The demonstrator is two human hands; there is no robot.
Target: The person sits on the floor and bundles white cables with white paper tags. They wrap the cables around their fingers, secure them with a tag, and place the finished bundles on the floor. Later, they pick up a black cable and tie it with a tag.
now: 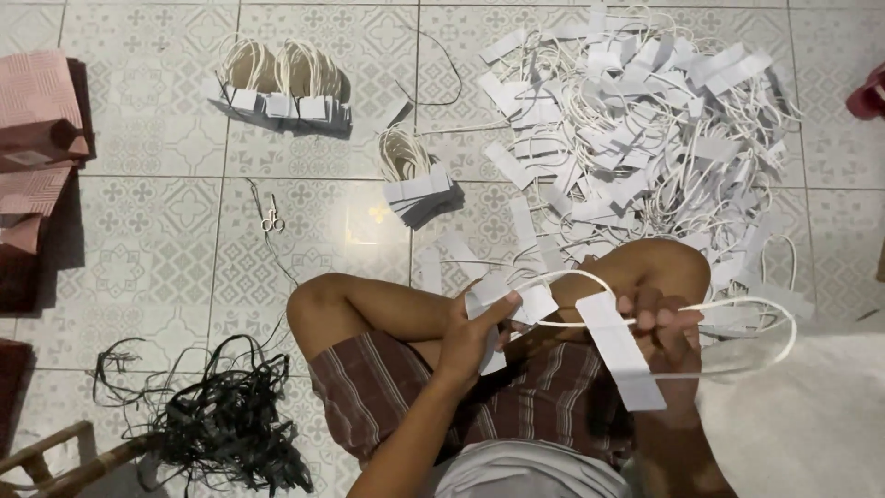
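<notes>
I sit on a tiled floor with my knees drawn up. My left hand grips a small stack of white paper strips with cord loops above my lap. My right hand pinches another white paper strip whose white cord loop arcs out to the right. A big loose pile of the same paper-and-cord handles lies on the floor just beyond my knees.
Neat bundles of handles lie at the back left and centre. Small scissors rest on the tiles. A tangle of black straps lies at my left. Pink paper bags are stacked along the left edge.
</notes>
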